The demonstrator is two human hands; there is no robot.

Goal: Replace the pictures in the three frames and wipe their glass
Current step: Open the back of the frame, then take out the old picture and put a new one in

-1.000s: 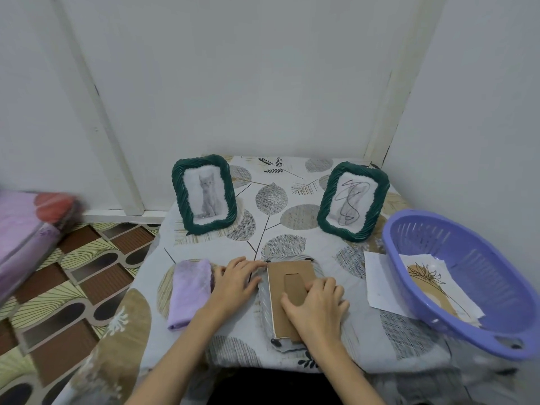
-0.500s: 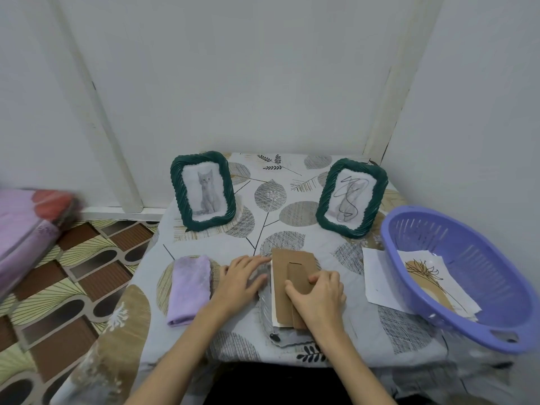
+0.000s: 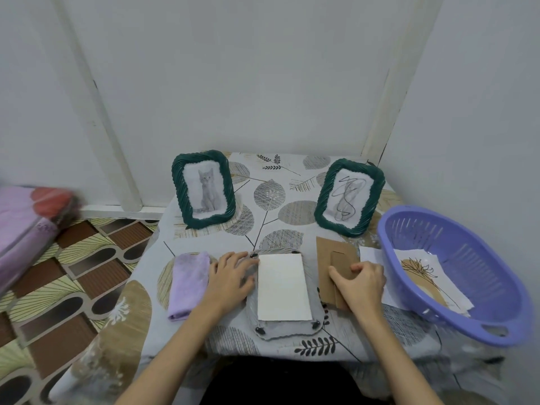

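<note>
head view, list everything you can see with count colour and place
standing frames: 2, dark green, back of table, one left, one right
face-down frame: 1, grey, front centre, white sheet in it
backing board: 1, brown, right of that frame
cloth: 1, lilac, folded, left of it
basket: 1, purple, right edge, holding paper prints
tablecloth: 1, grey, leaf pattern
bundle: 1, pink, on floor left
left hand: resting on the face-down frame
right hand: holding the backing board

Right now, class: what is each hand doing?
Left hand: open, resting on the face-down frame.
Right hand: gripping the cardboard backing.
</note>
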